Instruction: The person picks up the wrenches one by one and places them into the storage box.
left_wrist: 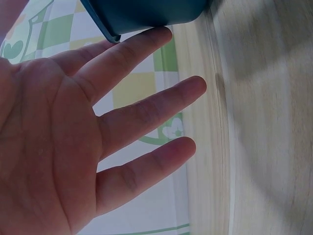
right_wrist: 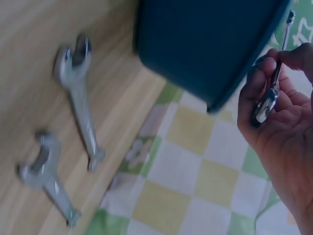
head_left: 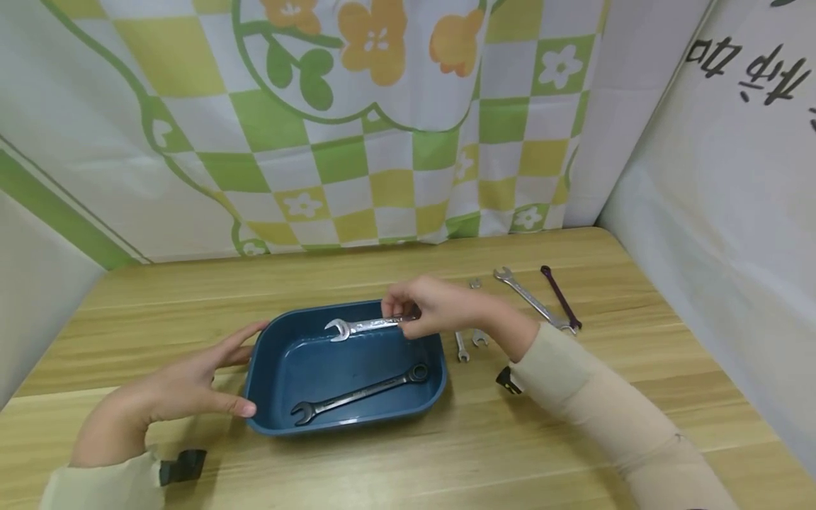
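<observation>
My right hand (head_left: 440, 306) pinches a silver wrench (head_left: 370, 326) between thumb and fingers above the far right part of a blue plastic bin (head_left: 325, 360). The wrench's open end points left; in the right wrist view its other end (right_wrist: 266, 106) lies within the fingers. A dark combination wrench (head_left: 357, 394) lies slantwise on the bin's floor, its ring end to the right. At the bin's left end, my left hand (head_left: 175, 386) touches the wall with fingers spread and thumb at the near corner. In the left wrist view its palm (left_wrist: 49, 137) holds nothing.
Right of the bin lie small silver wrenches (head_left: 462, 347), partly hidden by my right forearm. Farther right are a longer silver wrench (head_left: 532, 297) and a dark purple wrench (head_left: 561, 296). A patterned cloth (head_left: 382, 191) hangs behind the wooden table (head_left: 408, 471).
</observation>
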A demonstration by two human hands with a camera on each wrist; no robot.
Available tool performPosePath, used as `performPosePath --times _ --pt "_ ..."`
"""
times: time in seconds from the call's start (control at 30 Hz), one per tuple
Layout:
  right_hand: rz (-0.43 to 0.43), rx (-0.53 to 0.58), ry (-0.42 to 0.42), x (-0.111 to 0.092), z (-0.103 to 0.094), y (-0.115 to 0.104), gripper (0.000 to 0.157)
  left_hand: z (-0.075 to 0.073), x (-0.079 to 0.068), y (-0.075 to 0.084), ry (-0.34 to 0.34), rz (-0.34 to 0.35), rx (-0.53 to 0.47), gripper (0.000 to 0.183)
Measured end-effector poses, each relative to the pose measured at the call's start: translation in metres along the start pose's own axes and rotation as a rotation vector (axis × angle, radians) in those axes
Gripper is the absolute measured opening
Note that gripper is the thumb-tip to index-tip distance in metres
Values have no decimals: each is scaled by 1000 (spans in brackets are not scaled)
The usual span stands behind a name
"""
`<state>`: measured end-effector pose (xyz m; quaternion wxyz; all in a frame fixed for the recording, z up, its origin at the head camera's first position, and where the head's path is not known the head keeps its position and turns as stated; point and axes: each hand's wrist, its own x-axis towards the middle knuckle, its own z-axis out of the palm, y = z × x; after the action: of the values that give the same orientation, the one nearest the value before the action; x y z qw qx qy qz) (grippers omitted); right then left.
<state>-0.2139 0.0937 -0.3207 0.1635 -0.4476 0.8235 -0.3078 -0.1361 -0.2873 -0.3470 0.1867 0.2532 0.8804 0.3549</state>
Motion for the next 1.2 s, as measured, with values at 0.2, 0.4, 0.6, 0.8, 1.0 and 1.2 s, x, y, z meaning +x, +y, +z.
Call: performPosePath --times 0.2,0.4,0.6,0.8,1.0,1.2 --pt "-45 59 -31 12 13 -3 21 0 -1 2 9 -14 -7 113" --pt "-27 51 -85 20 25 -5 21 0 -1 1 15 3 -4 113" --pt "1 3 -144 27 36 -3 17 1 -1 1 20 13 4 112" --pt "2 -4 -199 33 42 -1 16 2 -2 2 20 -8 2 112" --pt "20 -15 -246 38 49 1 16 1 -1 0 13 7 -1 115" --pt "29 -39 -259 41 54 3 16 1 -1 0 12 8 5 115"
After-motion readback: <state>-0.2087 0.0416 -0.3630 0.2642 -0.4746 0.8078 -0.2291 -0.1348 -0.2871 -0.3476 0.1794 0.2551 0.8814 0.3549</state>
